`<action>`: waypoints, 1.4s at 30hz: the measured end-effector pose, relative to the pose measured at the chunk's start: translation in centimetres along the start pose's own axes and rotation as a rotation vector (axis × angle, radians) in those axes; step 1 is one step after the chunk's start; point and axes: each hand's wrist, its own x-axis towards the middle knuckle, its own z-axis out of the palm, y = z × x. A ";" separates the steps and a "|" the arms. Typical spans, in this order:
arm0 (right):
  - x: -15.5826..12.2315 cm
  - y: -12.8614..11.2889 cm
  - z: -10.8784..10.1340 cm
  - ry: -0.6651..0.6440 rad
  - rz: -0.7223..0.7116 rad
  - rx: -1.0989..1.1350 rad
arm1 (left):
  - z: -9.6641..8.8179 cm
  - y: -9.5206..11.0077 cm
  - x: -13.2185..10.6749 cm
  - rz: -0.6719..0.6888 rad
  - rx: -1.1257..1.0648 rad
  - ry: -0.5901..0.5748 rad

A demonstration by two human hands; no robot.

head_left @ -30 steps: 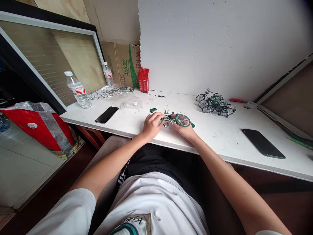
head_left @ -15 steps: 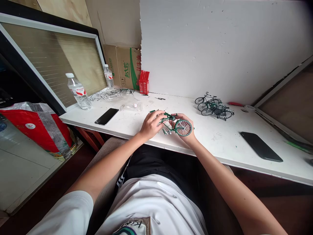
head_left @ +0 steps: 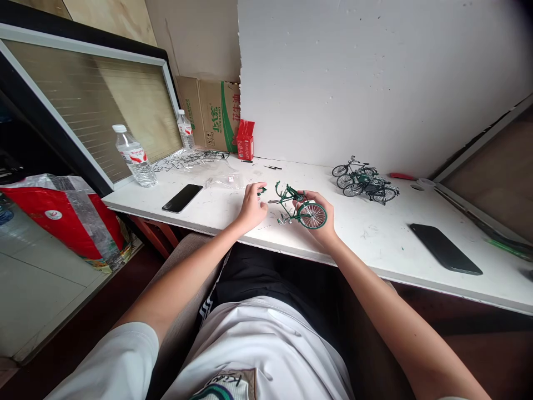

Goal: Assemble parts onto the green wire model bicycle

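A green model bicycle (head_left: 288, 208) with one spoked wheel (head_left: 312, 215) fitted is in my right hand (head_left: 322, 214), whose fingers close round the frame behind the wheel. The frame's other end, toward the left, carries no wheel, and a small silvery pedal or crank part shows below it. To the left, apart from the bicycle, my left hand (head_left: 251, 208) is low over the table with thumb and forefinger spread. A small dark green part (head_left: 262, 190) shows between these fingers; it appears to lie there loosely, though contact is hard to make out.
Several finished model bicycles (head_left: 364, 182) stand at the back right. Phones lie at left (head_left: 182, 198) and right (head_left: 445, 249). Parts frames (head_left: 191, 160), a plastic bag (head_left: 225, 181), a red box (head_left: 245, 140) and a water bottle (head_left: 135, 158) are at the back left.
My left hand has let go of the bicycle and moved a little left, its fingers now spread. The right hand still holds the bicycle in nearly the same place.
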 end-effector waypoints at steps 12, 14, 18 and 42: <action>0.2 -0.5 -1.3 -0.050 -0.305 -0.306 | -0.6 5.3 0.0 -0.370 -0.396 -0.381; 0.2 -0.5 -1.3 -0.041 -0.330 -0.307 | -0.6 5.9 -0.2 -0.376 -0.423 -0.382; 0.3 0.2 -1.3 -0.078 -0.311 -0.312 | -0.6 6.1 -0.4 -0.441 -0.462 -0.354; 0.7 -0.2 -0.3 -0.074 -0.028 -0.201 | 0.7 4.6 -0.1 -0.478 -0.473 -0.327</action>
